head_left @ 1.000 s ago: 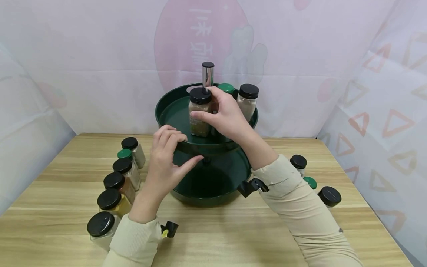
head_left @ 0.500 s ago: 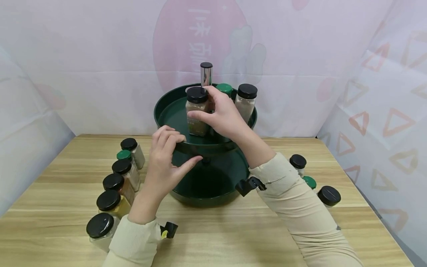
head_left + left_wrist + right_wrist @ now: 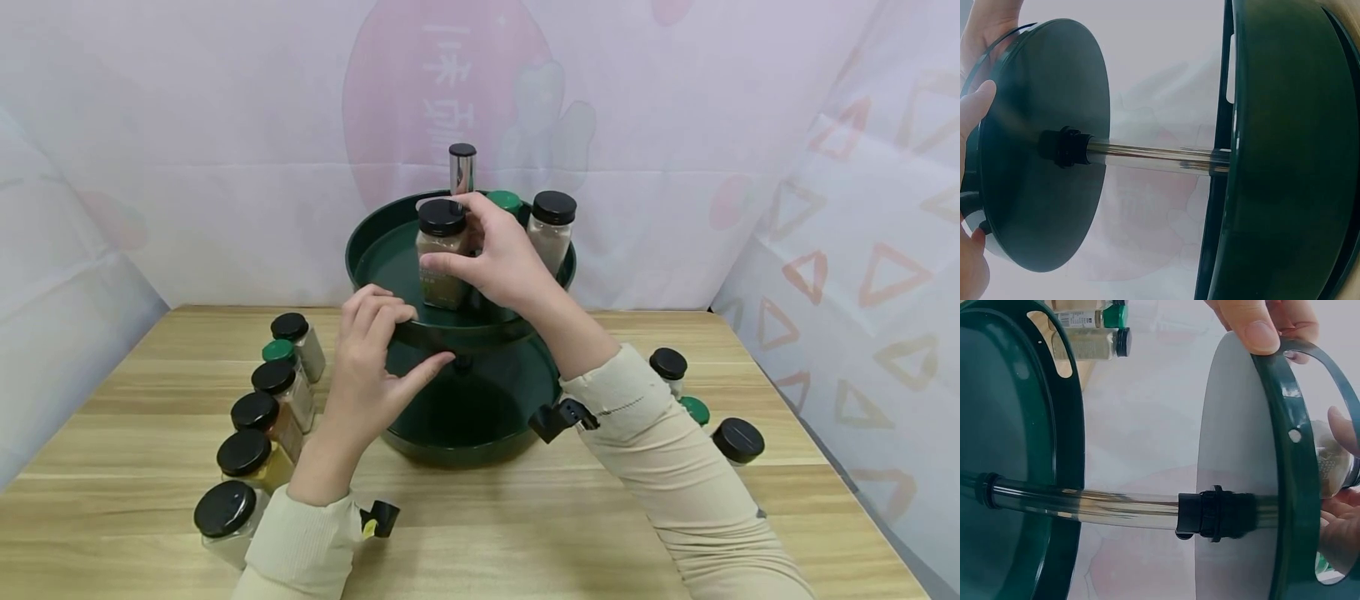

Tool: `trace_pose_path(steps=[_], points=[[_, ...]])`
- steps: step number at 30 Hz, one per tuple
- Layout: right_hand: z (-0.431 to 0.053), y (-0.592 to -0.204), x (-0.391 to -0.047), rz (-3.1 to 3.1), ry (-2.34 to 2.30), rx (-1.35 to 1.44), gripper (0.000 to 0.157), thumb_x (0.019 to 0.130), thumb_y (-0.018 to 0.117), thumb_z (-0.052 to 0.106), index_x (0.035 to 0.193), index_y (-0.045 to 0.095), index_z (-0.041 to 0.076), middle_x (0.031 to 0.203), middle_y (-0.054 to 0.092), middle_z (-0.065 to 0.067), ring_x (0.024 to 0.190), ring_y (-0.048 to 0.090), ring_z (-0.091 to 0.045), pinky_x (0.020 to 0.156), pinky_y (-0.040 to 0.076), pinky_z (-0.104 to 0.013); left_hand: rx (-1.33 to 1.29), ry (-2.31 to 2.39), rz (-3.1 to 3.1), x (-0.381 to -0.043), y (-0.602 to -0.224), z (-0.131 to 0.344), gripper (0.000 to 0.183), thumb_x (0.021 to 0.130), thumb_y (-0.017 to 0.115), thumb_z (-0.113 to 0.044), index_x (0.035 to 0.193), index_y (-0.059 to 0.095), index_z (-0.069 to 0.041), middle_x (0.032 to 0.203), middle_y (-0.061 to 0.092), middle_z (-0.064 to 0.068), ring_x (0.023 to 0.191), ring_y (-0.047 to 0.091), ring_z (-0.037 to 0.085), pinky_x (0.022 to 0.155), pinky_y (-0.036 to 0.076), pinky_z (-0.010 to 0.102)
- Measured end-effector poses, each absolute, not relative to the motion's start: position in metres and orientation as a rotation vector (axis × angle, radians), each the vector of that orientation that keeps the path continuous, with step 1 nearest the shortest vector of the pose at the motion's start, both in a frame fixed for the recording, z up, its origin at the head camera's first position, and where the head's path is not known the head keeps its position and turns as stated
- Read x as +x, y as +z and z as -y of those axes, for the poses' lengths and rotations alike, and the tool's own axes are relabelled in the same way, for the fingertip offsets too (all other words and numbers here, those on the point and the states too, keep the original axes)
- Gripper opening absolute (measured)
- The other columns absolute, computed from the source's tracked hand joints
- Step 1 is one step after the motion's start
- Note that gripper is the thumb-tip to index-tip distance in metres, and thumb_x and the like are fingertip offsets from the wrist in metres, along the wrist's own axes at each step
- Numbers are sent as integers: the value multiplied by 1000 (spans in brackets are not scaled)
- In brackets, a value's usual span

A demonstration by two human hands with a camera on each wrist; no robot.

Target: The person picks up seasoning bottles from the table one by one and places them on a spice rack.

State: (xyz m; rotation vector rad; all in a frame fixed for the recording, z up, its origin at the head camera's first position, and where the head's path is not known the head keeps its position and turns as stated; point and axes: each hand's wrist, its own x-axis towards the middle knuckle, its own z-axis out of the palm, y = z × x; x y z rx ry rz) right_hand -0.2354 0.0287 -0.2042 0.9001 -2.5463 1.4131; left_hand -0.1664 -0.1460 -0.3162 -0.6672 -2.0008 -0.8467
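A two-tier dark green turntable rack stands mid-table in the head view. My left hand (image 3: 367, 358) grips the front left rim of its upper tray (image 3: 465, 336), fingers over the edge and thumb below. On that tray, my right hand (image 3: 510, 260) holds a black-lidded spice jar (image 3: 441, 283) of brownish powder upright, thumb at its front and fingers behind the lid. A green-lidded jar (image 3: 504, 200) and another black-lidded jar (image 3: 550, 242) stand on the tray's right side. In the right wrist view, the held jar (image 3: 1331, 461) shows partly through the rim's handle slot.
The lower tray (image 3: 468, 455) sits beneath, joined by a metal pole (image 3: 1154, 155). A row of several spice jars (image 3: 255, 450) lines the table's left. More jars (image 3: 738, 442) stand at the right, partly behind my sleeve. Cloth walls (image 3: 247, 108) close the back and sides.
My right hand and the spice jar have shifted slightly left on the upper tray. The left hand keeps its hold on the rim.
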Motion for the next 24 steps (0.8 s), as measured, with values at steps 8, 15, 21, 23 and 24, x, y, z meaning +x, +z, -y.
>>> trace_pose_path(steps=[8, 15, 21, 23, 24], points=[[-32, -200, -231, 2478, 1531, 929, 65, 87, 77, 14, 143, 44, 6, 135, 60, -14, 120, 63, -23, 104, 50, -34, -653, -853, 1998, -167, -317, 146, 51, 72, 89, -23, 106, 58, 1, 110, 57, 18, 123, 41, 37, 112, 32, 47], [-36, -194, -229, 2396, 1562, 994, 61, 88, 75, 10, 141, 47, 6, 139, 59, -13, 123, 62, -21, 102, 52, -35, -644, -854, 2004, -167, -318, 146, 55, 66, 93, -11, 106, 58, 1, 110, 56, 18, 123, 41, 37, 113, 31, 47], [-41, -189, -224, 2354, 1619, 995, 59, 88, 75, 8, 140, 48, 4, 136, 59, -15, 123, 62, -23, 105, 50, -37, -639, -852, 2005, -167, -317, 147, 55, 66, 93, -11, 106, 58, 2, 110, 56, 19, 123, 41, 37, 112, 32, 49], [-44, -188, -223, 2326, 1636, 1007, 58, 88, 74, 6, 139, 48, 3, 134, 60, -16, 121, 63, -24, 104, 50, -38, -639, -851, 2003, -167, -316, 147, 54, 66, 93, -11, 106, 58, 2, 110, 56, 18, 123, 41, 37, 112, 32, 49], [-46, -187, -222, 2313, 1644, 1012, 57, 88, 74, 5, 139, 48, 2, 133, 60, -17, 121, 63, -24, 104, 50, -39, -639, -855, 1999, -167, -316, 147, 54, 66, 93, -11, 106, 58, 1, 110, 57, 18, 123, 41, 37, 112, 32, 50]])
